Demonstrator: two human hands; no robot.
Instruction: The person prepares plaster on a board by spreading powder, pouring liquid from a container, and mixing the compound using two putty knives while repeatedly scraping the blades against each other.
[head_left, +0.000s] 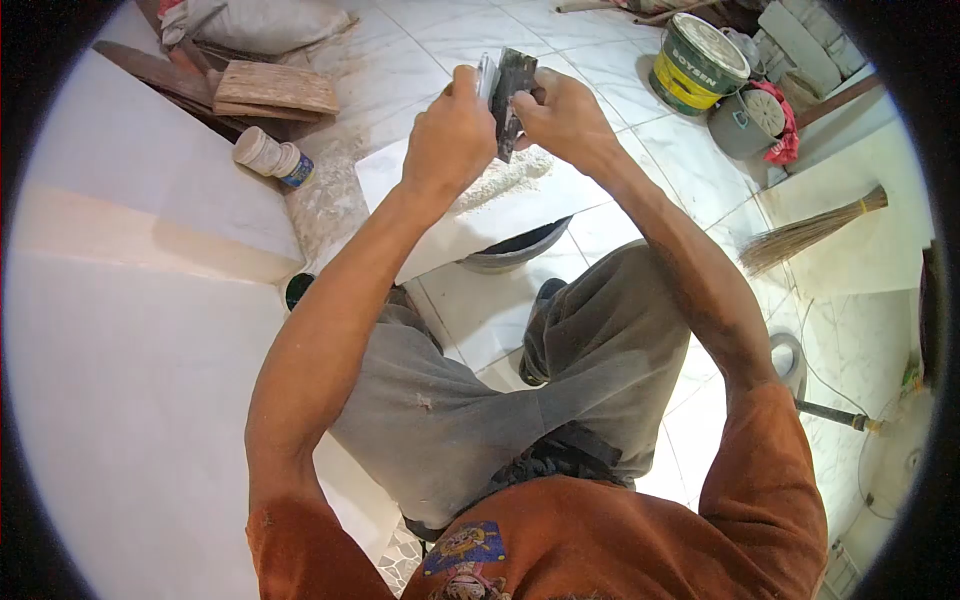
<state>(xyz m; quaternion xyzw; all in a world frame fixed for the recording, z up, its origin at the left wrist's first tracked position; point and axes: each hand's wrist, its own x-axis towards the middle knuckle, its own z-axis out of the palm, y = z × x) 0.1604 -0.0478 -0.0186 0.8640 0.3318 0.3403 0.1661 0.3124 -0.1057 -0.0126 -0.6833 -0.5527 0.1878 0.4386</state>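
Both hands are raised together at the top centre. My left hand is closed around a flat metal tool whose handle its fingers hide. My right hand grips a dark, stained flat blade, thumb on its face. The two tools are held upright side by side, very close together; whether they touch is hard to tell. Below them lies a white board with a heap of off-white powder or paste on it. A dark basin shows partly under the board's edge.
Wood pieces and two small tubs lie at the upper left. A green and yellow bucket and a grey pail stand at the upper right. A stick broom is at the right, near a tape roll.
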